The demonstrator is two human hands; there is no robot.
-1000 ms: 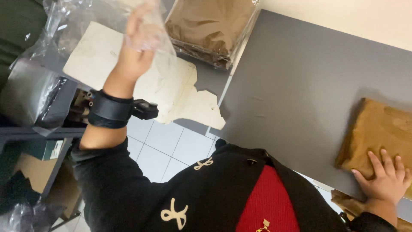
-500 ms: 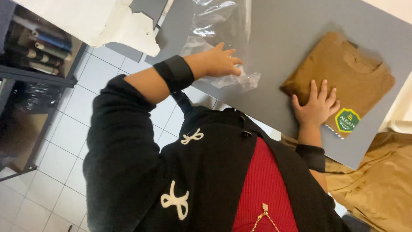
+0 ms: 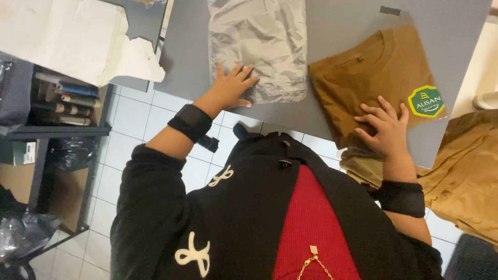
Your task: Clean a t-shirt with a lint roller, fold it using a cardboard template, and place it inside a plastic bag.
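A clear plastic bag (image 3: pixel 259 41) lies flat on the grey table (image 3: pixel 342 21). My left hand (image 3: pixel 231 85) rests flat on the bag's near left corner, fingers spread. To its right lies a folded brown shirt (image 3: pixel 373 78) with a green tag near its right edge. My right hand (image 3: pixel 384 127) presses on the shirt's near edge with fingers spread and slightly bent. Both wrists wear black bands.
More brown fabric (image 3: pixel 467 166) is piled at the right, below the table edge. A torn white paper sheet (image 3: pixel 67 36) covers a surface at upper left. A dark shelf unit (image 3: pixel 57 103) with books stands at the left over a white tiled floor (image 3: pixel 135 119).
The plastic bag, held crumpled in my left hand, now lies spread flat on the table under it. My right hand has slid toward the shirt's near edge.
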